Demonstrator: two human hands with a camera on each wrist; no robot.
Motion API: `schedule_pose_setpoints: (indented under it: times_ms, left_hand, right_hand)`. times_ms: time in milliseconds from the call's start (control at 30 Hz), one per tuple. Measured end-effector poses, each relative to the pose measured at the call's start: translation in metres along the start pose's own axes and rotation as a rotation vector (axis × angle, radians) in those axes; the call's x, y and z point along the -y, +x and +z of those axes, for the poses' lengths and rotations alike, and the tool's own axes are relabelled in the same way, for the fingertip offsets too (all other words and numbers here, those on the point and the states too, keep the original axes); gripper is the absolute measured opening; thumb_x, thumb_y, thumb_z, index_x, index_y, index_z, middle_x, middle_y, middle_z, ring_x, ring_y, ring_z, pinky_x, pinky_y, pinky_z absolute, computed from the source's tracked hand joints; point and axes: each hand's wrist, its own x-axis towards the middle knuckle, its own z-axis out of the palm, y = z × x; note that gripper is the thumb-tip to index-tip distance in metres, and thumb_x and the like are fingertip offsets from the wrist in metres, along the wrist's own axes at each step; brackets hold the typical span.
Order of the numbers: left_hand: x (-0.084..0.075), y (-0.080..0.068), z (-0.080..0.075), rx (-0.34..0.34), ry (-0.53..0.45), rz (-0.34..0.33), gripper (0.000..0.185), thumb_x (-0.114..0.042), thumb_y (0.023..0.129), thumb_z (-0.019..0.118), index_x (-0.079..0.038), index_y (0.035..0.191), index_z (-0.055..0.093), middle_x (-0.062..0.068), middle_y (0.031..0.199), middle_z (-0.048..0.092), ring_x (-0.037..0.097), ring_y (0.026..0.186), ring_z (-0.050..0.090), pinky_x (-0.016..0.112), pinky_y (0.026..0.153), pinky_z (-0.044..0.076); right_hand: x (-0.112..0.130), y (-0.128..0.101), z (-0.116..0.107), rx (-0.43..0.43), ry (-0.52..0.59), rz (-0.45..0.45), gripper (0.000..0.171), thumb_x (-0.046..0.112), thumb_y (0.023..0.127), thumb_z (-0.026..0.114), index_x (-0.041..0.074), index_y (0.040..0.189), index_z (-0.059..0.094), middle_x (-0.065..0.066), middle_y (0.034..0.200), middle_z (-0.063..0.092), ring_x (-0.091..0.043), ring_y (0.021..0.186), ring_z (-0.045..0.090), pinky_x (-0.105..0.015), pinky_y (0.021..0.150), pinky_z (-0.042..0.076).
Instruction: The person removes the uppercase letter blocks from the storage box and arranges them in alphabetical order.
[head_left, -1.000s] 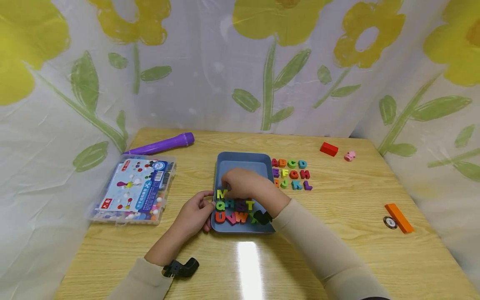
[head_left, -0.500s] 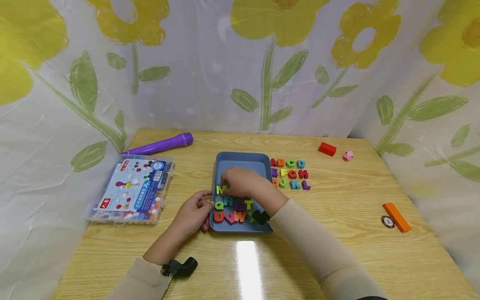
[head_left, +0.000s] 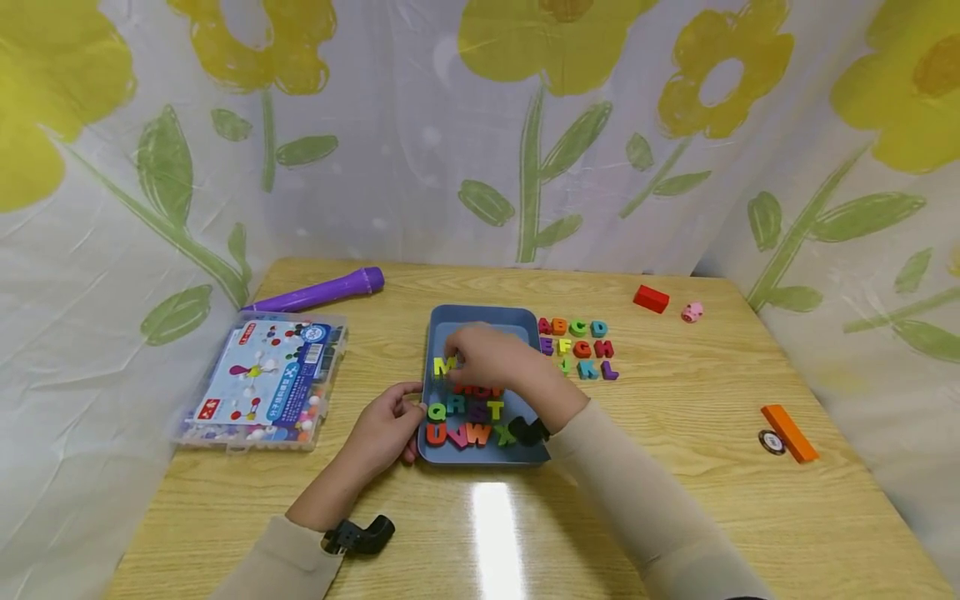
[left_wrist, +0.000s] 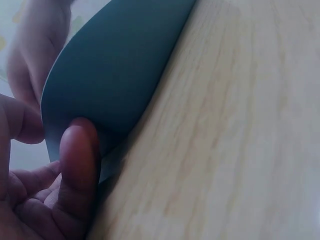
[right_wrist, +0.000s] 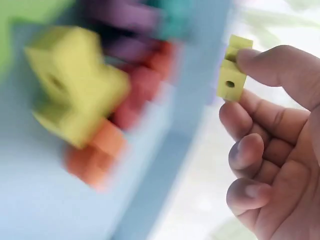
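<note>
My right hand (head_left: pixel 491 358) pinches a yellow letter M (right_wrist: pixel 231 70) between thumb and index finger. In the head view, the letter is over the left side of a blue-grey tray (head_left: pixel 482 313). Below that hand, the tray bears rows of coloured letters, among them a green Q (head_left: pixel 437 411), a yellow T (head_left: pixel 495 410) and an orange W (head_left: pixel 477 434). Part of the upper row is covered by the hand. My left hand (head_left: pixel 386 427) holds the tray's left side, a finger against the outer wall in the left wrist view.
Rows of letters, such as a blue D (head_left: pixel 598 328), stand right of the tray. Leftward lies a clear box of model parts (head_left: pixel 262 379), with a purple microphone-shaped toy (head_left: pixel 322 292) behind. A red block (head_left: pixel 651 299), pink pig (head_left: pixel 692 312), orange block (head_left: pixel 790 433) and round chip (head_left: pixel 772 442) lie to the right.
My right hand has raised the yellow M from its row in the tray, uncovering red and orange letters beneath the hand. The left hand stays at the tray's side.
</note>
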Motion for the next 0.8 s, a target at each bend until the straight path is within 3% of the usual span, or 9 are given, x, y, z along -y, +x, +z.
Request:
schedule_pose_setpoints:
  times_ms: [167, 300, 500, 800]
  left_hand:
    - [-0.001, 0.001, 0.002, -0.014, -0.01, 0.003, 0.047, -0.019, 0.108, 0.062, -0.012, 0.154, 0.056, 0.011, 0.088, 0.069, 0.02, 0.051, 0.062, 0.034, 0.052, 0.057]
    - [0.0, 0.001, 0.002, -0.034, -0.008, 0.001, 0.048, -0.018, 0.107, 0.062, -0.014, 0.155, 0.057, 0.011, 0.09, 0.07, 0.02, 0.051, 0.061, 0.035, 0.051, 0.057]
    - [0.001, 0.0, -0.001, -0.042, -0.006, -0.006, 0.048, -0.017, 0.107, 0.061, -0.014, 0.155, 0.057, 0.011, 0.09, 0.069, 0.02, 0.052, 0.061, 0.036, 0.051, 0.057]
    - [0.0, 0.001, -0.001, -0.044, 0.004, 0.001, 0.047, -0.017, 0.107, 0.062, -0.014, 0.154, 0.058, 0.011, 0.091, 0.069, 0.02, 0.052, 0.062, 0.035, 0.052, 0.057]
  right_hand:
    - [-0.027, -0.047, -0.029, -0.165, 0.083, -0.014, 0.03, 0.023, 0.101, 0.08, 0.008, 0.127, 0.076, -0.008, 0.116, 0.075, -0.025, 0.105, 0.068, -0.042, 0.094, 0.059]
    - [-0.062, -0.083, -0.031, -0.238, 0.114, 0.088, 0.025, 0.019, 0.098, 0.083, 0.006, 0.118, 0.077, -0.007, 0.105, 0.075, -0.024, 0.096, 0.067, -0.043, 0.088, 0.06]
    - [-0.096, -0.11, -0.006, -0.185, 0.106, 0.241, 0.029, 0.019, 0.097, 0.083, 0.004, 0.121, 0.077, -0.007, 0.106, 0.076, -0.025, 0.098, 0.07, -0.047, 0.093, 0.062]
    - [-0.104, -0.104, 0.02, -0.119, 0.127, 0.282, 0.026, 0.015, 0.096, 0.084, 0.005, 0.12, 0.08, -0.006, 0.102, 0.074, -0.021, 0.089, 0.062, -0.037, 0.082, 0.058]
